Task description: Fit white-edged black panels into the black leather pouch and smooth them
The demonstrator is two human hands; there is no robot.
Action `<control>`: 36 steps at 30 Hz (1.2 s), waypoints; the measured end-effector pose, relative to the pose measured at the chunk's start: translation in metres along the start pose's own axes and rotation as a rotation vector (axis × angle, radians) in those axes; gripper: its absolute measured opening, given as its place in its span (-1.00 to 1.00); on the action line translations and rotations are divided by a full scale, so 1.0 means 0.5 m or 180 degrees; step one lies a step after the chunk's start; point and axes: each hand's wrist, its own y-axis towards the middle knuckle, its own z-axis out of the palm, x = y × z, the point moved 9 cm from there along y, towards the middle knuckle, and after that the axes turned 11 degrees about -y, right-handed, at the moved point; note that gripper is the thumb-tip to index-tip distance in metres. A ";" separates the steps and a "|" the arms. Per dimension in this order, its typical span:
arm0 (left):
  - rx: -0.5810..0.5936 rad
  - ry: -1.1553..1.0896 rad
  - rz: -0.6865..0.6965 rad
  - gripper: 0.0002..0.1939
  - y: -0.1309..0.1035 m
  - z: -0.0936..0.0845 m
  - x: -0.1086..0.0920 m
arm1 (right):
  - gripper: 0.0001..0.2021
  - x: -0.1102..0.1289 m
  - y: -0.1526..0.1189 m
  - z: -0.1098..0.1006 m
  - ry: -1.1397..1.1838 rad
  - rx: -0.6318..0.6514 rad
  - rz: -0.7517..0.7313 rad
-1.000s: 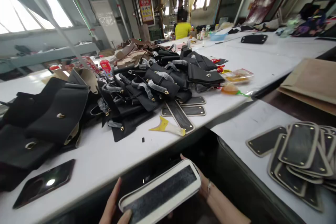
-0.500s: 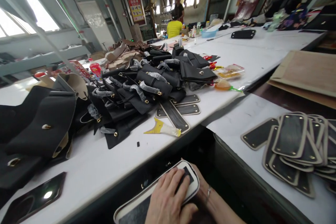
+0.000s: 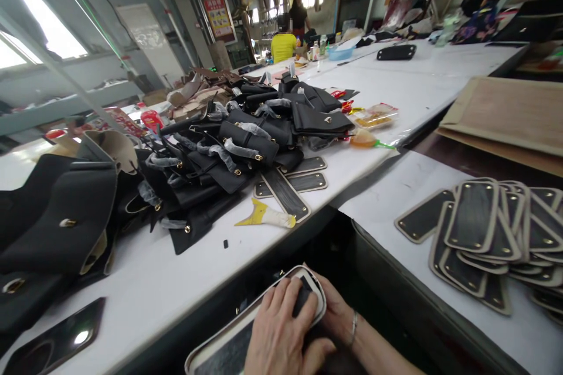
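Note:
Low in front of me is a long, round-cornered bag piece (image 3: 224,357), with a pale rim around a dark panel. My left hand (image 3: 279,331) lies over its top, fingers bent and pressing on the dark panel, thumb at the near side. From the right, my right hand (image 3: 332,302) grips the far rounded end; most of its fingers are hidden behind the rim. A bracelet (image 3: 354,326) circles that wrist. Beyond the hands, a white and yellow tapered piece (image 3: 266,214) lies by dark riveted panels (image 3: 285,193) on the white table (image 3: 176,299).
Black bags (image 3: 246,140) with wrapped handles are heaped across the table. A phone (image 3: 57,337) lies at the lower left. Several riveted panels (image 3: 472,217) pile up on the right table. Brown board (image 3: 505,114) stands behind them. A dark gap separates the tables. People (image 3: 284,47) are far back.
The view has shifted slightly, so the tables appear further left. More of my right hand shows at the bag piece's far end. My left fingers remain on the panel, a little more bent.

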 end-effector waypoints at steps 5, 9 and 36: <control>0.0149 -0.0121 -0.0082 -0.41 -0.007 0.010 0.002 | -0.71 0.058 -0.048 -0.013 -0.0297 -0.0580 -0.0681; 0.0080 -0.0103 -0.0178 -0.42 0.001 0.002 0.001 | -0.67 0.090 -0.075 0.007 -0.0561 -0.0530 -0.0871; 0.0229 -0.0072 -0.0235 -0.39 -0.005 0.021 0.010 | -0.50 0.030 -0.083 0.046 -0.0302 0.0287 -0.0053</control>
